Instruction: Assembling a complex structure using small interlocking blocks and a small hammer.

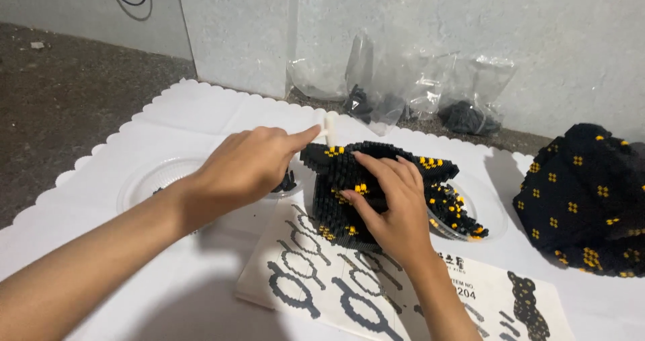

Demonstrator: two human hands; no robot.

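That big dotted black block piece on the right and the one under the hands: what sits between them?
In the head view, a clear shallow dish of loose black and yellow bricks lies between the big piece and the held one, on the white cloth.
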